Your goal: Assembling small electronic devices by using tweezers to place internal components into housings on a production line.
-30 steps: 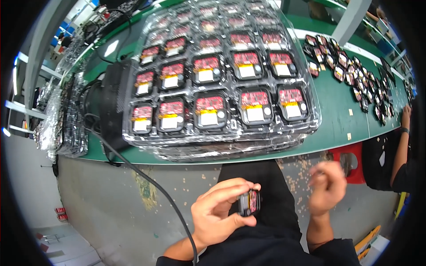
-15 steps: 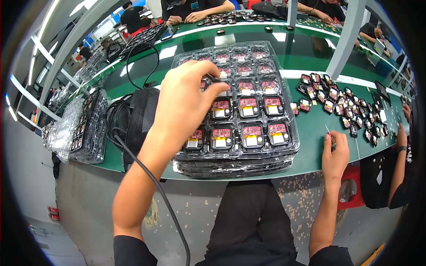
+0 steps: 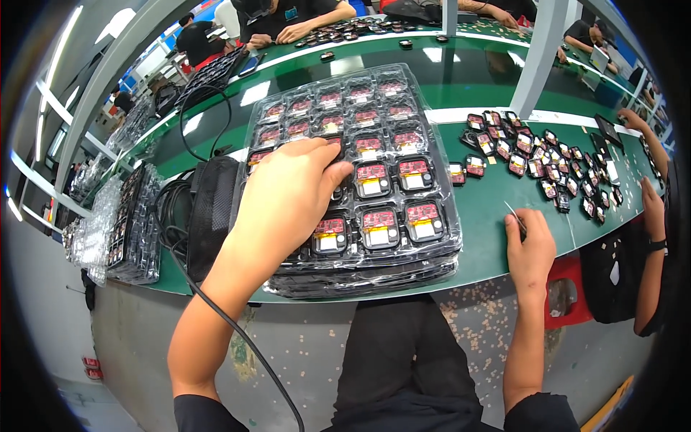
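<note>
A clear plastic tray (image 3: 445,216) sits on top of a stack of trays in front of me, its pockets filled with small black square device housings with red circuit boards. My left hand (image 3: 288,191) reaches over the tray's left half, thumb and fingers closed around a device housing (image 3: 337,193) in the second row from the front. Most of that housing is hidden under the hand. My right hand (image 3: 531,248) rests by the table edge, right of the tray, pinching thin metal tweezers (image 3: 514,214) whose tip points up and left.
Loose device housings (image 3: 536,162) lie heaped at the right. A black mesh case (image 3: 212,209) with coiled cable stands left of the tray; its cable crosses my left forearm. Further left are stacked trays (image 3: 137,230). A grey post (image 3: 543,65) rises behind the heap. Co-workers sit opposite and at right.
My left hand has moved about one pocket nearer to me over the tray. My right hand still holds the tweezers. The whole view has shifted slightly.
</note>
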Demonstrator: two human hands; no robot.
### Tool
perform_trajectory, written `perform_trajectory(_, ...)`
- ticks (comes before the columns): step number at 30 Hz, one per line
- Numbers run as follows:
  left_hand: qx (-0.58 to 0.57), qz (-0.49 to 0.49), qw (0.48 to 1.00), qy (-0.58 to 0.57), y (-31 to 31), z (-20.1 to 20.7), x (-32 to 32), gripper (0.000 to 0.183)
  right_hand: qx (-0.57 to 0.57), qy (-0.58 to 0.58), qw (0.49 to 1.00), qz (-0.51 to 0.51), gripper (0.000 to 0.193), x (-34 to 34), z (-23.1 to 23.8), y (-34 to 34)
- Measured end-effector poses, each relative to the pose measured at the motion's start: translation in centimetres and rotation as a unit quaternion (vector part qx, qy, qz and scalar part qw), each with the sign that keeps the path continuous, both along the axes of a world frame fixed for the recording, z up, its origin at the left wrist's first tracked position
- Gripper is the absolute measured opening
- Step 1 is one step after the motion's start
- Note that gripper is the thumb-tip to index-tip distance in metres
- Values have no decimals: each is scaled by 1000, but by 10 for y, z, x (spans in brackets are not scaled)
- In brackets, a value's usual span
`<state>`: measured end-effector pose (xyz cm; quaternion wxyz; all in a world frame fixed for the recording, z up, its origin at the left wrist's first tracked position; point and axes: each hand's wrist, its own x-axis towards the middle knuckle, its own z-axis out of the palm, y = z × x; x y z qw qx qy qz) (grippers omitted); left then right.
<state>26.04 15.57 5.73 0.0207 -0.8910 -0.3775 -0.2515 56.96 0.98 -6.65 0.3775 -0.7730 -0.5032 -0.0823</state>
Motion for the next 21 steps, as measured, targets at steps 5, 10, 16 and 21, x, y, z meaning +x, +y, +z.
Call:
perform_trajectory(5,-18,16,999,30,0,0,-1,30,-93,-29,994,44,34,-9,11,14)
perform_trajectory(10,-17,8,1000,16,5,-5,-15,32,-197,-69,970,124,52,-40,31,43)
perform_trajectory(16,24,-34,996,-80,6,-13,-8,34,-85,-122,976,159,44,-32,10,47)
perform_trajectory(21,62,-17,990,-122,8,-29,1,35,-102,-30,987,120,31,-43,-3,33)
